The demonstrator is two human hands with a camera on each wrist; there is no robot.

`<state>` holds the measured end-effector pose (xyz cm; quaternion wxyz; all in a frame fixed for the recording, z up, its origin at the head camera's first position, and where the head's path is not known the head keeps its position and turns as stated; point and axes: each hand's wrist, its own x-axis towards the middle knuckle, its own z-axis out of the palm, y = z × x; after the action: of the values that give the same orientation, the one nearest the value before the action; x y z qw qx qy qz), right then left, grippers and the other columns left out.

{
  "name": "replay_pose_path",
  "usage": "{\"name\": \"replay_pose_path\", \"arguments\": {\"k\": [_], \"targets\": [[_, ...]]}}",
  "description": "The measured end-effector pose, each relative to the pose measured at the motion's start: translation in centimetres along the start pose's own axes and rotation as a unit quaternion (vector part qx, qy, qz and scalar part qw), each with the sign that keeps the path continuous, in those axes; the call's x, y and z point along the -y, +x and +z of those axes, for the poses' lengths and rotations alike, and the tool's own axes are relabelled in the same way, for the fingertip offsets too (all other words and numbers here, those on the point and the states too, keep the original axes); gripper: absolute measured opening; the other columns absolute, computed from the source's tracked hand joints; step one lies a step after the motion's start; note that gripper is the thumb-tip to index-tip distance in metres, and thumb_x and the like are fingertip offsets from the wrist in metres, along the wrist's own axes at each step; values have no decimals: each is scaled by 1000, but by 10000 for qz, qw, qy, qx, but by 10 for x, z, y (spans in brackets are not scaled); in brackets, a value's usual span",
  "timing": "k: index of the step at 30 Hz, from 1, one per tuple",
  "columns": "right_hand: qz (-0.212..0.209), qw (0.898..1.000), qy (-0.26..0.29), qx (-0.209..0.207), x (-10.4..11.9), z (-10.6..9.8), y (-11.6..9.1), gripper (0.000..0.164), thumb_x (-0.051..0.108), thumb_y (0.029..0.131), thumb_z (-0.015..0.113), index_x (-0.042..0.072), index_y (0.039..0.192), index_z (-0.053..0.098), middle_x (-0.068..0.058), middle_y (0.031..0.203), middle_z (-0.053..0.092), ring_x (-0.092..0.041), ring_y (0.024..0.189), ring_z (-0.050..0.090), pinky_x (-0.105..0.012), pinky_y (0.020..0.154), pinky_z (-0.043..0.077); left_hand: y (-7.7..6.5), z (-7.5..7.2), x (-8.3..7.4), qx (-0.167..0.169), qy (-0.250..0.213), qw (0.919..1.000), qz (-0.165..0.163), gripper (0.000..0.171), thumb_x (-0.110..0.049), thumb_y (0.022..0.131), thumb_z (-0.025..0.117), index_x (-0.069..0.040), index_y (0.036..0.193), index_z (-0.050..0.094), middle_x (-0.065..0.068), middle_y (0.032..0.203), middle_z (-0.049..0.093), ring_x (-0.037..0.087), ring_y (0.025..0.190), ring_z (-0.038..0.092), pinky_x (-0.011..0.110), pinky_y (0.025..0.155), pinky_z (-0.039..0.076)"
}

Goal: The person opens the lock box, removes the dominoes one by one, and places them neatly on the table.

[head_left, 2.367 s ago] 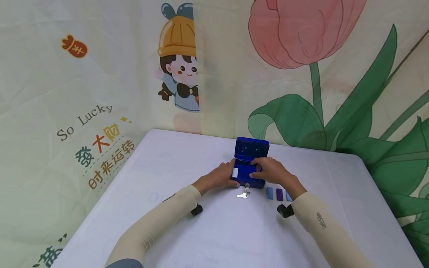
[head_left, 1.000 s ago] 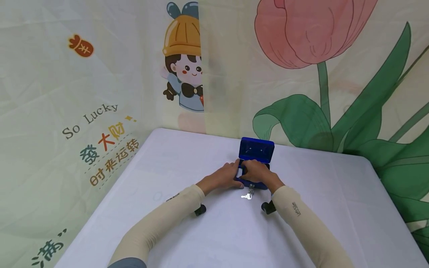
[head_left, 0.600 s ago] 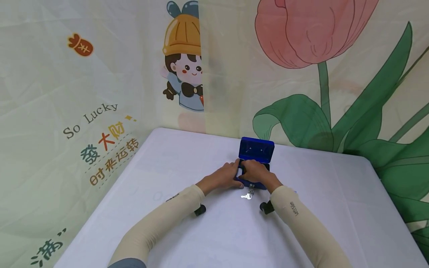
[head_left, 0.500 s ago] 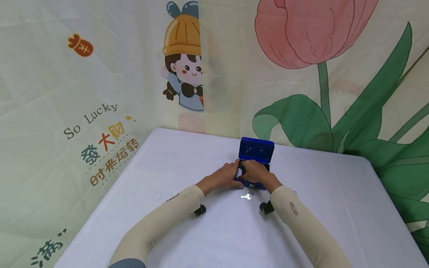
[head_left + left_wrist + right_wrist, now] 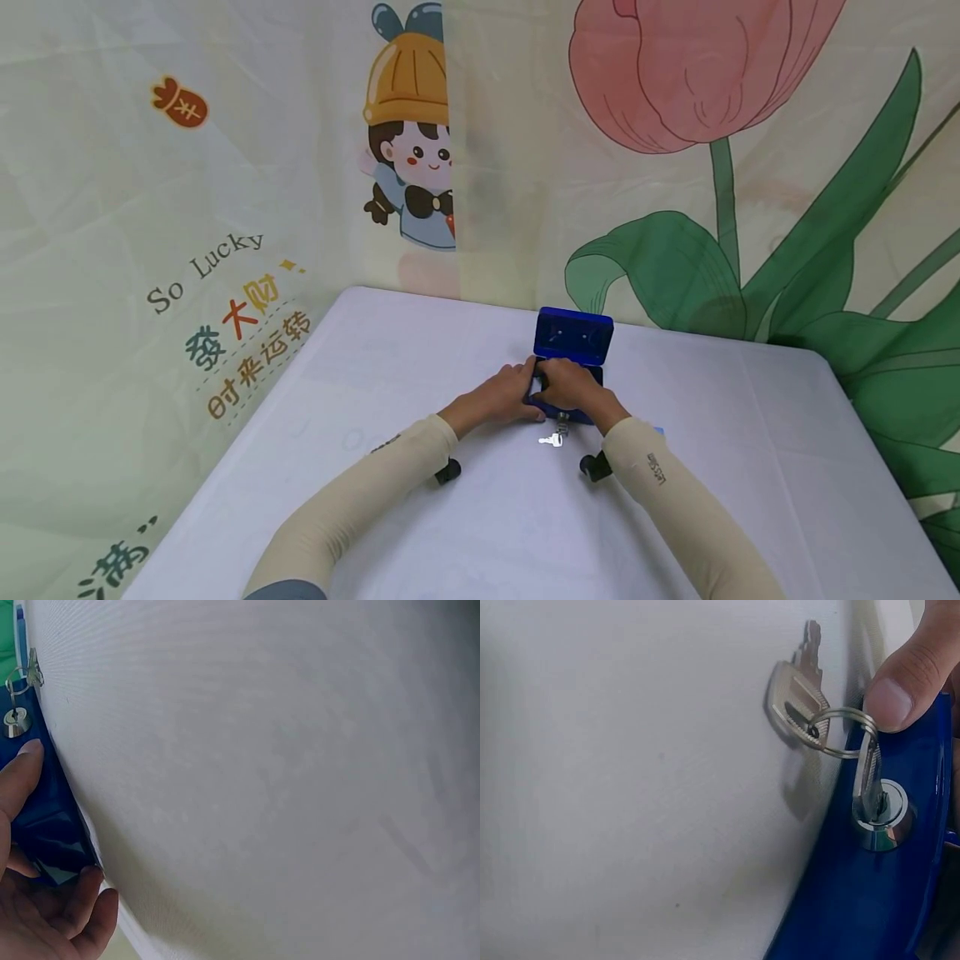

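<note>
A small blue cash box (image 5: 573, 335) stands on the table with its lid raised. My left hand (image 5: 498, 394) grips its left side, the thumb on the front wall and the fingers curled round the corner. My right hand (image 5: 572, 385) reaches down into the box, its fingers bent over the left part of the inside. What those fingers touch is hidden by the hand. In the right wrist view a key sits in the silver lock (image 5: 885, 829) on the front, and a second key (image 5: 802, 697) hangs from its ring. The left thumb (image 5: 900, 690) presses close to the ring.
The white-covered table (image 5: 390, 375) meets a printed cloth backdrop (image 5: 495, 208) behind the box. Just right of the box, the edge of a light blue piece (image 5: 660, 431) peeks out past the right sleeve (image 5: 652, 467). A black wrist camera (image 5: 596, 467) hangs under that sleeve.
My right hand has moved left across the box and lower into it. Its sleeve now covers most of the small blue and purple pieces. The left hand keeps its grip; the last half second looks still.
</note>
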<state>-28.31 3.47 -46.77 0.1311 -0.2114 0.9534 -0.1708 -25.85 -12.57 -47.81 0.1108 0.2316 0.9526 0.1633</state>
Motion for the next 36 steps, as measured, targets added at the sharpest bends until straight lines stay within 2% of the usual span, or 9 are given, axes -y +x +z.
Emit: {"name": "replay_pose_path", "arguments": {"k": [11,19,36], "targets": [[2,10000,4,-43,-1,1,1,53,30,87,80,11,134,63,-10,129,68,-29,118,63,-49,105,48,-1,-1,-1,59,-20,9999,-104,106,-48,88,75,-1,160,12,21,154,42,34,142,41,43,114,38],[7,10000,-29,-35,-1,2,1,51,29,87,80,11,133,63,-10,128,68,-30,116,64,-51,103,49,0,-2,-2,-11,-80,10000,-44,103,-46,87,77,-3,158,17,19,145,52,31,130,51,42,108,44],[-65,9999,6,-99,-2,-1,-4,51,29,88,79,11,134,63,-11,132,67,-30,119,64,-51,103,49,-1,-2,-1,19,-40,10000,-17,106,-48,87,76,-2,159,14,20,149,48,32,136,47,43,112,41]]}}
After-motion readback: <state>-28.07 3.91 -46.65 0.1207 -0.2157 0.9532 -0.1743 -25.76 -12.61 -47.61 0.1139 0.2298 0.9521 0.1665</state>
